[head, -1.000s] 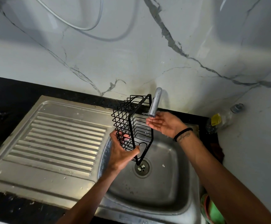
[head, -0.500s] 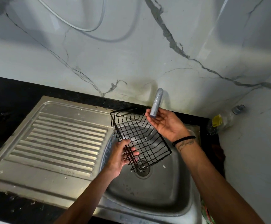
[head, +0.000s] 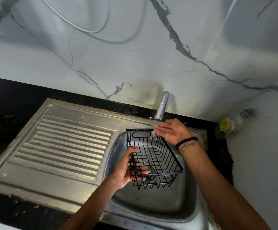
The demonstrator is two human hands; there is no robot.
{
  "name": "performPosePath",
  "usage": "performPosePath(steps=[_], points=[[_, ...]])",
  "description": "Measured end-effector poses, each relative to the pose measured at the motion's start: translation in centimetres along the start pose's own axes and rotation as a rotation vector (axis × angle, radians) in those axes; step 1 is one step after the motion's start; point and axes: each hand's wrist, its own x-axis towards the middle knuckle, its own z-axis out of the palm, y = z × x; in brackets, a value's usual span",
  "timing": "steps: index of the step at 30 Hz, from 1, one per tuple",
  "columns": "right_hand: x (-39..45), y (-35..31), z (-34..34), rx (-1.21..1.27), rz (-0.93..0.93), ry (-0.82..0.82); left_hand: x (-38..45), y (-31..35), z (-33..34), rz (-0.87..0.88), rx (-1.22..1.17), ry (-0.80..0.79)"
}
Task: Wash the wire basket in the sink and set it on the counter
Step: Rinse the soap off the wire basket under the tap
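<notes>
My left hand (head: 126,170) grips the wire basket (head: 153,156) at its near left corner, thumb inside over the rim and fingers curled under the mesh, holding it above the bowl of the sink (head: 181,206). The basket is black, rectangular, made of thin wire in an open grid, with a thicker rim running round the top; its opening faces up and it sits roughly level, the near end a little lower. Each short end carries an oval handle loop: one shows at the far end just under the tap (head: 162,107), the other at the near end below the rim. Through the grid floor the drain (head: 149,169) of the sink is visible. My right hand (head: 171,131) is held flat and palm up, fingers straight and together, just under the spout and beside the far right corner of the basket; it holds nothing. A thin stream of water (head: 153,132) falls from the spout past my fingertips into the far end of the basket. A black band (head: 186,141) circles my right wrist. To the left lies the ribbed steel draining board (head: 60,146), set in a dark counter (head: 10,100). A plastic bottle (head: 231,123) with a yellow label stands in the far right corner against the marbled wall (head: 135,55).
</notes>
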Motion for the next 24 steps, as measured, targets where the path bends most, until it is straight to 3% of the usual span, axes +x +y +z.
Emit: performPosePath(steps=[6, 10, 15, 20, 24], points=[[2.4, 2.5, -1.9, -0.394, -0.069, 0.035, -0.5, 0.1, 0.3, 0.125, 0.219, 0.078], [3.2, 3.9, -1.4, -0.466, -0.154, -0.029, -0.6, 0.6, 0.1, 0.188, 0.441, 0.197], [3.0, 6.5, 0.2, -0.916, -0.461, -0.049, -1.0, 0.7, 0.5, 0.352, 0.703, 0.259], [3.5, 8.5, -0.5, -1.130, -0.584, -0.059, -1.3, 0.6, 1.3, 0.389, 0.690, 0.251], [1.6, 10.9, -2.2, -1.378, -0.609, -0.159, -0.8, -0.1, 2.1, 0.402, 0.707, 0.279]])
